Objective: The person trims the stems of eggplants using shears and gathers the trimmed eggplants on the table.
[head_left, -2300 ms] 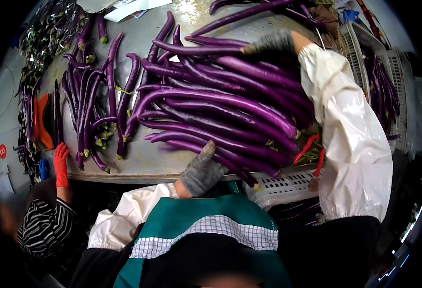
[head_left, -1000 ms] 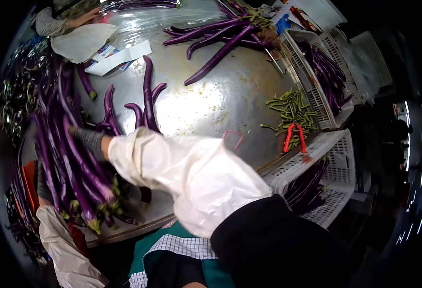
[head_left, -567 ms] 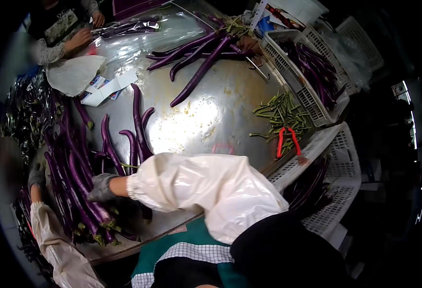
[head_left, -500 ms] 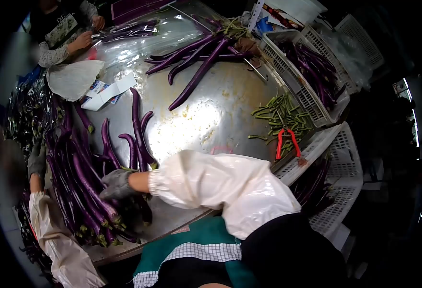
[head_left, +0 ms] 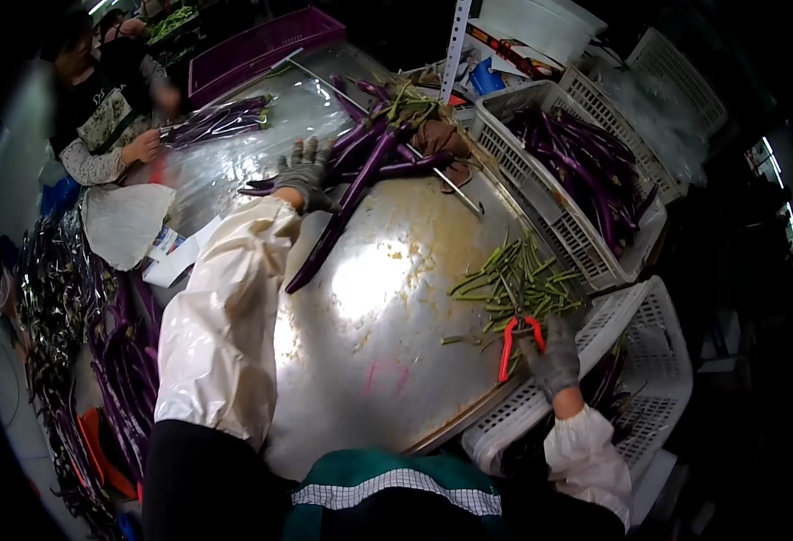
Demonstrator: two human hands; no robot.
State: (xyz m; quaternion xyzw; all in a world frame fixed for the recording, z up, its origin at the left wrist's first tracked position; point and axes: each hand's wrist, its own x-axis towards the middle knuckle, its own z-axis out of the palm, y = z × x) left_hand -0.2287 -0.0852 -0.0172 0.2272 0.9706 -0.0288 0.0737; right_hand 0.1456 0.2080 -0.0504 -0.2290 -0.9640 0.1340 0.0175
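Observation:
My left hand [head_left: 304, 176] in a grey glove reaches over the far part of the metal table [head_left: 360, 361], fingers spread, at the left side of a loose group of long purple eggplants [head_left: 369, 167]. My gloved right hand [head_left: 554, 356] is at the red-handled cutters [head_left: 521, 338], its thumb beside the right handle and its fingers apart. Whether it touches the handle is unclear. The cutters' blades point into a pile of cut green stems [head_left: 523, 279]. A bunch of eggplants [head_left: 126, 361] lies at the left, partly behind my left sleeve.
White crates [head_left: 550, 194] with eggplants stand along the right edge, another crate [head_left: 654, 361] nearer me. At the upper left a person [head_left: 99, 126] handles bagged eggplants [head_left: 221, 122]. A purple crate [head_left: 266, 54] stands behind. White paper [head_left: 126, 225] lies at the left.
My left hand has gone from the left eggplant bunch up to the far group. My right hand has left that bunch and moved right to the cutters. The camera view has shifted.

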